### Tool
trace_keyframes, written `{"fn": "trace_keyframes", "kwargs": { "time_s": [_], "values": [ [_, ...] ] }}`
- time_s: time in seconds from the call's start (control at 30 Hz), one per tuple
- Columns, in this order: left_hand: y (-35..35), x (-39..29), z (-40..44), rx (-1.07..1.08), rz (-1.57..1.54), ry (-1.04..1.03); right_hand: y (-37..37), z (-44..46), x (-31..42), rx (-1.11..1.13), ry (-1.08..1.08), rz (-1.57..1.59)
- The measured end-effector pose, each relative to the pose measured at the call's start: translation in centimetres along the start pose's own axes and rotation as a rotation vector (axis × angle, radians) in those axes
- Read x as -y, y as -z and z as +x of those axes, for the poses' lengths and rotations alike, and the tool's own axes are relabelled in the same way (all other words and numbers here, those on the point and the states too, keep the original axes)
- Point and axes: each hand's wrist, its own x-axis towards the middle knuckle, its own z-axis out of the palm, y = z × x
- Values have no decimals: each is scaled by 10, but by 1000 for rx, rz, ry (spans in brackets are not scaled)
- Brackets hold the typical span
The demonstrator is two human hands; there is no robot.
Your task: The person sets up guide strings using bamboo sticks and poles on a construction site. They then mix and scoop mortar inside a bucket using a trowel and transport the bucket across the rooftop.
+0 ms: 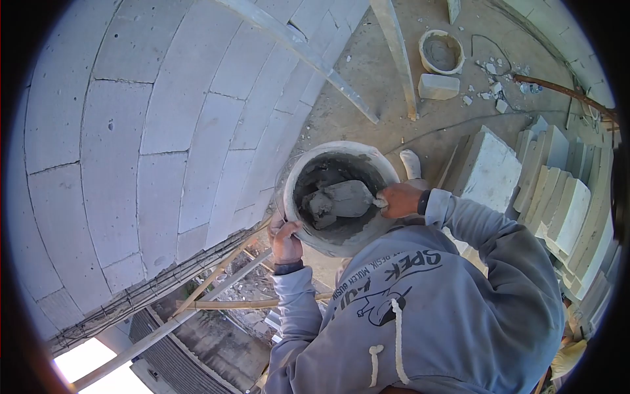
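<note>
Clamping the right hand (400, 199) on the short handle of a grey, mortar-coated, leaf-shaped metal trowel (352, 199), curling the fingers round and showing no gap in the grip. Holding the trowel inside the mouth of a round, pale, mortar-smeared bucket (341, 147), resting the blade nearly flat and pointing its tip at a lump of wet-looking grey mortar (319, 206). Gripping close behind the blade, probably for control of its angle within so tight an opening.

Clamping the left hand (286, 241) on the opposite rim of the bucket, setting the thumb against the edge; being unable to tell the full reach of the fingers. Likely steadying the bucket there against any push from the trowel, and spacing both hands across the mouth for balance. Not being able to confirm any support beneath the bucket.

Bending the right elbow outward, holding that forearm across the front of the body behind a dark wristband (424, 201). Extending the left forearm forward from beside the torso, wearing a grey printed sweatshirt (453, 295). Apparently leaning over the bucket for a clear view down.

Noting farther out a wall of pale grey blocks (177, 125) to the left, stacked white-faced slabs (493, 164) to the right and, ahead on the concrete floor (367, 62), a second pale bucket (424, 58) holding grey material beside a pale rectangular block (438, 87).
</note>
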Motion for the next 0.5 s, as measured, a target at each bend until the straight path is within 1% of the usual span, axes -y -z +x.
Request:
{"fn": "trace_keyframes", "kwargs": {
  "time_s": [0.03, 0.13, 0.23, 0.27, 0.37, 0.4, 0.43, 0.5],
  "values": [
    [4, 7, 7, 9, -19, 19, 3, -6, -7, 2, -28, -24],
    [-4, 16, 25, 15, -31, 70, 19, -30, -20, 36, -211, -21],
    [-26, 32, 40, 47, 31, 117, 37, -64, -18, -73, -323, 1],
    [-29, 42, 45, 39, 73, 128, 34, -71, -28, -90, -347, 32],
    [-45, 55, 57, -6, 152, 210, 31, -97, -48, -174, -388, 208],
    [-51, 60, 60, -26, 164, 246, 30, -108, -52, -282, -343, 248],
    [-54, 65, 62, -50, 177, 281, 31, -118, -56, -335, -393, 307],
    [-58, 76, 69, -34, 231, 322, 39, -135, -60, -438, -484, 429]
  ]
}}
